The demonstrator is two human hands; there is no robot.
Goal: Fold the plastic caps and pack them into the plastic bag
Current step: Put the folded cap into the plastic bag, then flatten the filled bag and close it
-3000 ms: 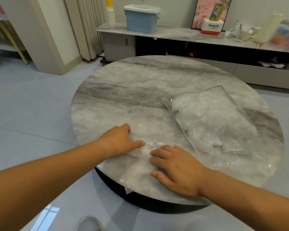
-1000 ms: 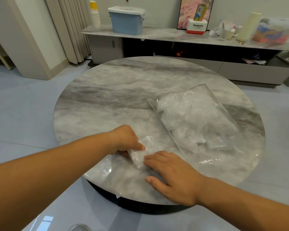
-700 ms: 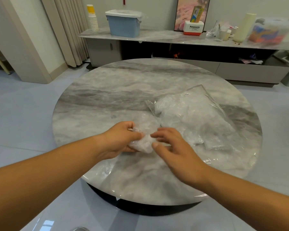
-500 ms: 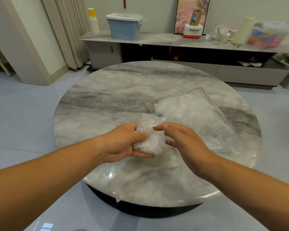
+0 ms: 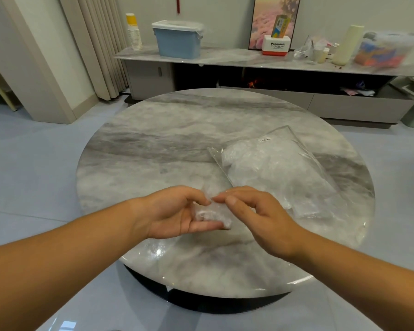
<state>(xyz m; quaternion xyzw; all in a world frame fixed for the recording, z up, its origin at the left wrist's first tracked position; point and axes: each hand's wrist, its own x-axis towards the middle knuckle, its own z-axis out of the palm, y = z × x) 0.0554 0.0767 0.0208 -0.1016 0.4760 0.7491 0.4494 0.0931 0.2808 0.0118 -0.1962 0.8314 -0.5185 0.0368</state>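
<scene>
Palm up, the left hand cradles a crumpled clear plastic cap on its curled fingers, with the thumb pinching the top. The right hand pinches that same top from the other side. Both are over the near part of the round grey marble table. A flat clear plastic bag stuffed with more crumpled caps lies toward the table's right edge, just beyond the right hand.

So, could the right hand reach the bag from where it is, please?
Probably yes: the bag lies just right of the right hand with nothing between, though it is pinching the cap.
</scene>
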